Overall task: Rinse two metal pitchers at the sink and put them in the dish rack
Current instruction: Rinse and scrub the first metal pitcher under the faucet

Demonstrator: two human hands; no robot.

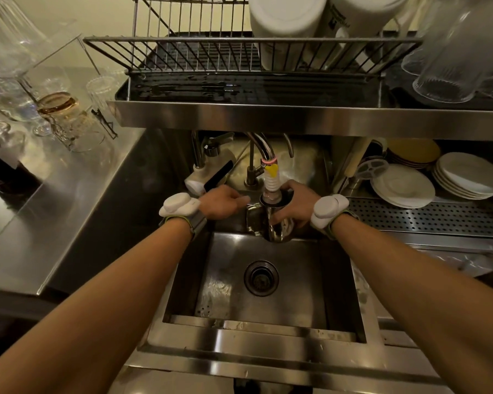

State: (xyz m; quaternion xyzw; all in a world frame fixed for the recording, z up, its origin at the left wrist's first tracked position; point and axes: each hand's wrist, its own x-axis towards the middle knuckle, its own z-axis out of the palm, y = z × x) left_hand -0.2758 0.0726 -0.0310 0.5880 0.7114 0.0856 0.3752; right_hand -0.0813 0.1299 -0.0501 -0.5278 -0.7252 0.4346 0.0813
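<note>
the sink [336, 282] is brushed steel, dull grey with wet glossy streaks on its floor. above the sink, the pitcher [278, 227] is polished metal, mirror-bright. the faucet [264, 146] over it is shiny chrome, ending in a ribbed white plastic nozzle [271, 182]. left of the sink, the worktop [40, 223] is satin steel, smooth, carrying clear glassware [17, 52]. behind the sink, the dish rack [211, 52] is thin wire metal. right of the sink, the plates [403, 184] look like glazed white ceramic.

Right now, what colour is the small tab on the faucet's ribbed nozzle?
Yellow: the tab sits at the top of the white ribbed nozzle, seen in the head view.
</note>
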